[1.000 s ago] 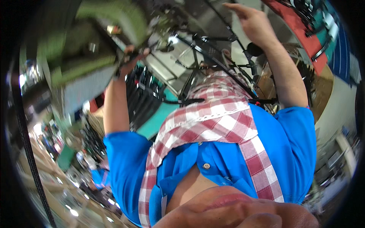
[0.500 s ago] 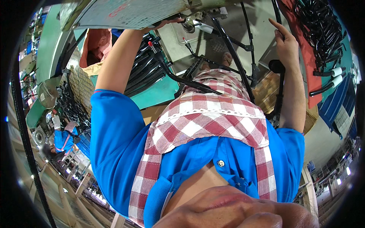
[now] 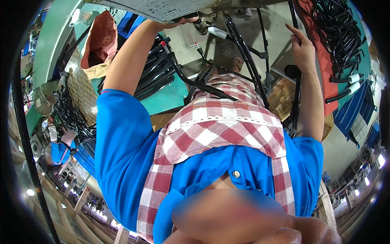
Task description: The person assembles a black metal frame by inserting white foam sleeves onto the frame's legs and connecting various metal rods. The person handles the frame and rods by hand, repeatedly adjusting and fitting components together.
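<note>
At the top, my left hand (image 3: 178, 23) reaches under the edge of a light grey metal panel (image 3: 158, 9) with dark lettering. Its fingers stretch toward a metal fitting (image 3: 200, 27); the panel hides most of the hand. My right hand (image 3: 304, 51) lies over an upright black tube (image 3: 293, 15), index finger pointing forward and thumb beside it. The tube passes beneath this hand, where the remaining fingers are curled and mostly hidden. Between my arms stand a slanting black tube (image 3: 246, 53) with a white sleeve (image 3: 217, 32) near it, and a bent black tube (image 3: 185, 79) with a red tip.
Long black tubes (image 3: 152, 79) lie on a green surface (image 3: 164, 95) by my left arm, near an open paper sack (image 3: 100, 42). Many short black tubes (image 3: 339, 34) are heaped at right beside a red strip (image 3: 327, 81). Blue crates (image 3: 352, 116) stand lower right. Another person (image 3: 61, 152) is at far left.
The view has shifted slightly, so the panel sits higher in the picture and more of the sack and floor shows. Both hands keep about the same places.
</note>
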